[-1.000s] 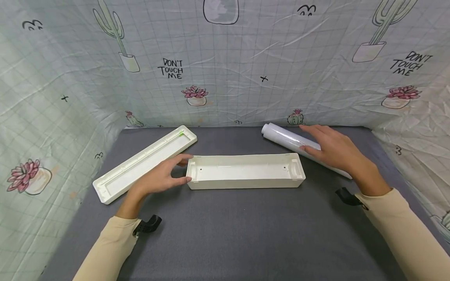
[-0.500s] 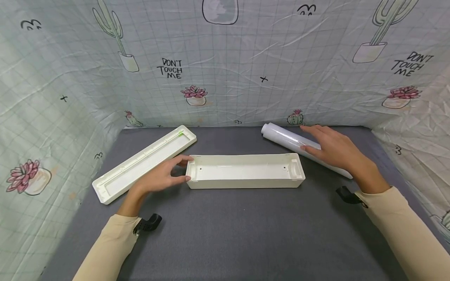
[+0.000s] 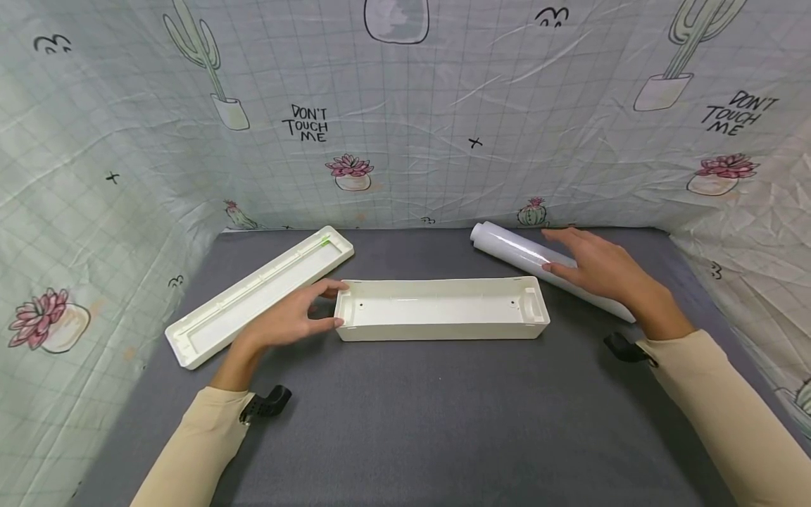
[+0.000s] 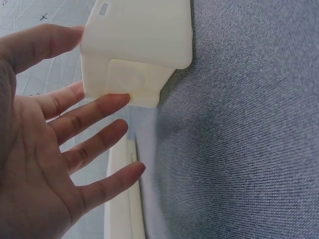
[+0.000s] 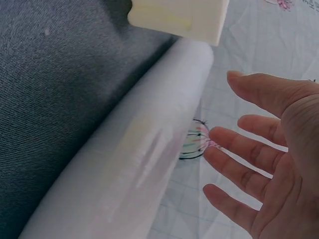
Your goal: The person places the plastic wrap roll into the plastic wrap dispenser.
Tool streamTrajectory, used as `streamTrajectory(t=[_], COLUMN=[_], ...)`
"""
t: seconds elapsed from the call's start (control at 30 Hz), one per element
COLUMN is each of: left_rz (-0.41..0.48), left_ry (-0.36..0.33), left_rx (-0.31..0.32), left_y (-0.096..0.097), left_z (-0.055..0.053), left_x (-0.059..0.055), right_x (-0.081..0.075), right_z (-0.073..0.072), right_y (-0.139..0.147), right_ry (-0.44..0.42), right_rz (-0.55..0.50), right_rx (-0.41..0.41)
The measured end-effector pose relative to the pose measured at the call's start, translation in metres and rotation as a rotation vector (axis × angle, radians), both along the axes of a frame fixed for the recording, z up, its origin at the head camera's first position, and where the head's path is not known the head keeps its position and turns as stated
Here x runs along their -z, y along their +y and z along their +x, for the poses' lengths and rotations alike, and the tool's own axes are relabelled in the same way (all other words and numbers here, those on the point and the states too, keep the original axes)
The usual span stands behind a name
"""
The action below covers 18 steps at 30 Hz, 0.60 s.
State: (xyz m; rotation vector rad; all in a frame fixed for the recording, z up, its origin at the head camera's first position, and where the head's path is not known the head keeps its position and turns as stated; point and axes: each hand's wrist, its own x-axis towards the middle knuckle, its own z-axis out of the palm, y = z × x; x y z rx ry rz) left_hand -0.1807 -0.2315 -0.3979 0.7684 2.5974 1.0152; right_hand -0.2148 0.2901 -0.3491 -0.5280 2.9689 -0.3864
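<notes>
Glossy white, a long cylindrical roll (image 3: 518, 249) is laid aslant on the right rear of the grey, cloth-covered worktop (image 3: 443, 408), its long axis directed from back left to front right. In the head view it is overlapped by the right hand (image 3: 598, 267), with the thumb seen over its near side and the fingertips beyond its far side. The right hand is clearly the nearer; from the left hand (image 3: 281, 317) the roll is separated by the length of an off-white, open-topped rectangular plastic box (image 3: 443, 332). The box is set crosswise, left to right, and its left end is touched by the thumb and fingertips of the left hand, whose fingers are loosely spread rather than clenched. The right hand is likewise relaxed, and nothing is grasped by it.

From the head view alone, contact with the roll cannot be judged; in the right wrist view the fingertips are shown apart from it. By the left wrist view a small slot (image 4: 103, 9) in the box is revealed. Only from the head are 2 dark spots (image 3: 362, 305) seen inside the box, and a green mark (image 3: 326, 241) on the shallow white rectangular tray (image 3: 261, 296) laid slantwise at the left.
</notes>
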Motion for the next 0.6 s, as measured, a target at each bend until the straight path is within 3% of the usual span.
streamTrajectory(t=[0.27,0.6], left_rz=[-0.01,-0.014], left_ry=[0.02,0.046], left_rx=[-0.003,0.008], left_y=[0.0,-0.002], left_z=[0.001,0.003], left_x=[0.001,0.003], right_x=[0.014,0.031], right_z=[-0.012,-0.021], right_y=[0.005,0.002], right_ry=[-0.035,-0.012], right_rz=[-0.002,0.033], right_rx=[-0.002,-0.007])
